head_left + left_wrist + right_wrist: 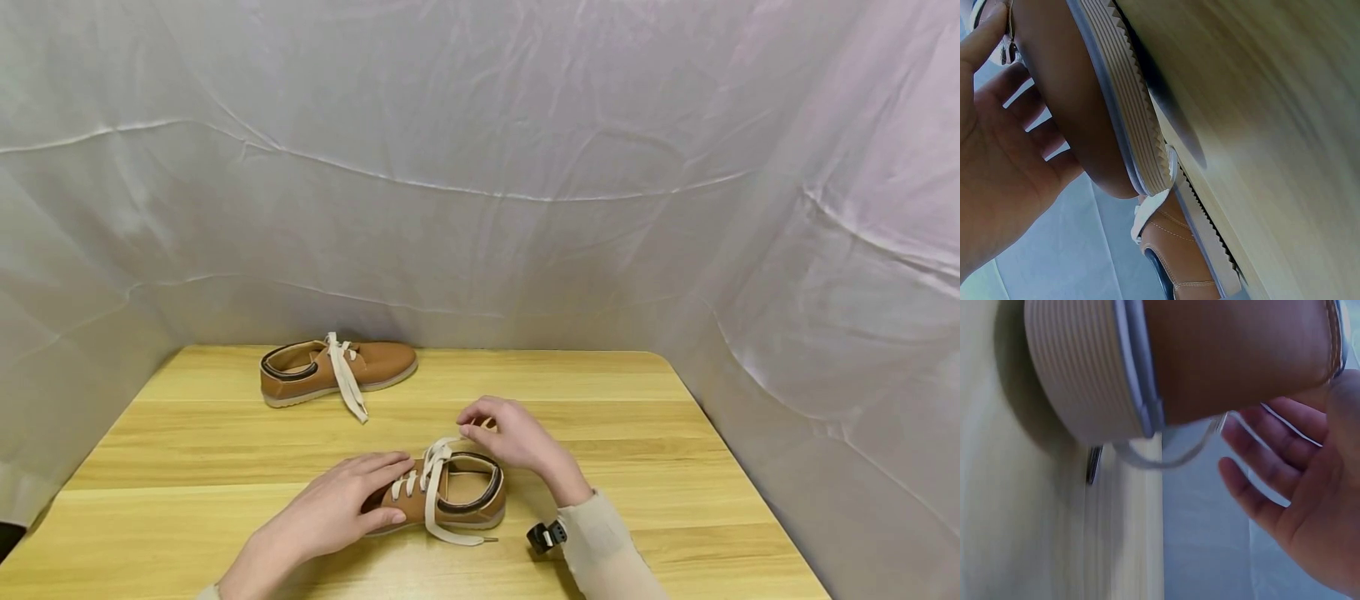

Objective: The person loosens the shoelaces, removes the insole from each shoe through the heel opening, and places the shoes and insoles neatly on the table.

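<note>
A brown lace-up shoe (412, 504) stands on the table in front of me, toe to the left and heel to the right. My left hand (341, 504) grips its toe end, with the thumb on the near side and the fingers over the far side. One end of the cream shoelace (431, 504) hangs down the near side onto the table. My right hand (510, 433) is beside the shoe opening, its fingers loosely bent close to the lace on the far side. In the right wrist view, that lace (1172, 464) curves past the fingertips beyond the heel (1241, 359).
A second brown shoe (382, 364) stands at the back left of the wooden table (585, 383), toe to the right, its lace hanging over the near side. Grey sheeting (465, 250) surrounds the table at the back and sides. A black wrist camera (546, 536) sits on the right sleeve.
</note>
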### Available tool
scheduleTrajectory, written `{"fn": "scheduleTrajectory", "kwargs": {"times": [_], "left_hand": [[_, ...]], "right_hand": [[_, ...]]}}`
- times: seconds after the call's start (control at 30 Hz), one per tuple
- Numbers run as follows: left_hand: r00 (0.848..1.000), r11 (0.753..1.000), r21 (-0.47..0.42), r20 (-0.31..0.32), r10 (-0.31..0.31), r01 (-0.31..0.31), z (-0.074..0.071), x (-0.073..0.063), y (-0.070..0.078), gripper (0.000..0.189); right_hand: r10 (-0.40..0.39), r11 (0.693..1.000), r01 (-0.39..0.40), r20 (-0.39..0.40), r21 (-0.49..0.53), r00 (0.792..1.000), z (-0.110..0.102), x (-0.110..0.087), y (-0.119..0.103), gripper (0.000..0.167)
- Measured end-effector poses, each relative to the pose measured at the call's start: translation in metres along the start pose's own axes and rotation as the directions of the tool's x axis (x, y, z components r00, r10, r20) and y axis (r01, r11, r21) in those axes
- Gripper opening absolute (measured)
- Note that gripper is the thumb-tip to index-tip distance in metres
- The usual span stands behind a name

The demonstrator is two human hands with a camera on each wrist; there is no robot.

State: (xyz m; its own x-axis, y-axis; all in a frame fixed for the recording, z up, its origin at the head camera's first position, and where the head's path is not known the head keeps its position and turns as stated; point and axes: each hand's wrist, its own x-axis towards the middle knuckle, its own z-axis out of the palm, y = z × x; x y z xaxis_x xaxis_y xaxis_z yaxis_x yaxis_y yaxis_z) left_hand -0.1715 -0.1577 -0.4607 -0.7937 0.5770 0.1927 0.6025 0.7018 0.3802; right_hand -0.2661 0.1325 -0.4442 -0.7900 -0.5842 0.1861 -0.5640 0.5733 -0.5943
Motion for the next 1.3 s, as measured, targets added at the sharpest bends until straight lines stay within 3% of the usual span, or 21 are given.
{"fn": "scheduleTrajectory", "kwargs": {"times": [0.17,0.43,0.77,1.3], "left_hand": [[1.000,1.000,0.003,-0.001,0.001,-0.001,0.000,0.000,0.000,0.063],[1.000,1.000,-0.001,-0.005,-0.002,0.002,0.000,-0.001,0.000,0.063],[1.000,1.000,-0.001,-0.014,-0.002,0.002,0.000,-0.002,0.000,0.062],[1.000,1.000,-0.008,0.000,-0.003,0.003,0.000,-0.001,0.000,0.063]], "right_hand": [[-0.082,0.996,0.083,-0.053,0.023,0.995,0.004,0.002,-0.011,0.016],[-0.126,0.992,0.126,0.028,0.013,0.992,0.013,0.002,-0.023,0.018],[-0.107,0.993,0.111,0.091,-0.032,0.990,0.014,0.002,-0.023,0.013],[-0.046,0.999,0.045,0.020,0.024,0.999,0.010,0.001,-0.020,0.012]]}}
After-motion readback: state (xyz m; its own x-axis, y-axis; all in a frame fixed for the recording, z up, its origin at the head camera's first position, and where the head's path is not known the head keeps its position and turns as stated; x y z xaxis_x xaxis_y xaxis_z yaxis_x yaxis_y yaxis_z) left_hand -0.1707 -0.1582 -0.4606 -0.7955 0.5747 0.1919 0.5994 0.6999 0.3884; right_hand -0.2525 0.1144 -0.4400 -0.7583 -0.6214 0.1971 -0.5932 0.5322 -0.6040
